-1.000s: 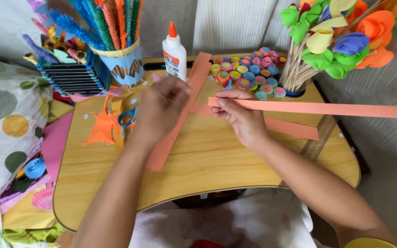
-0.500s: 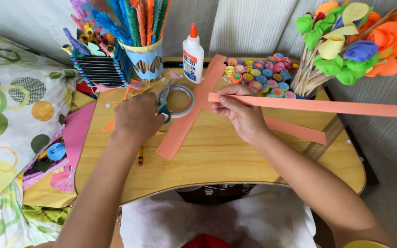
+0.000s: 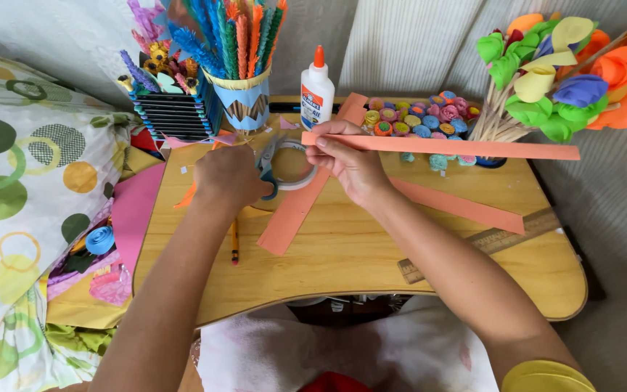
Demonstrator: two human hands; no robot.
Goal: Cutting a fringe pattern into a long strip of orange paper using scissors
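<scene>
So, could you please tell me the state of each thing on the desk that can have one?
Glue bottle: upright, cap on.
Scissors: flat on the desk, under the left hand.
Paper strip: held level above the desk by the right hand.
Tape roll: lying flat.
Pencil: lying flat.
Ruler: lying flat.
Cup: upright, full of paper stems.

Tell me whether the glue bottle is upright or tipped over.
Upright. The glue bottle stands on its base at the back of the wooden table, its orange cap pointing straight up.
</scene>
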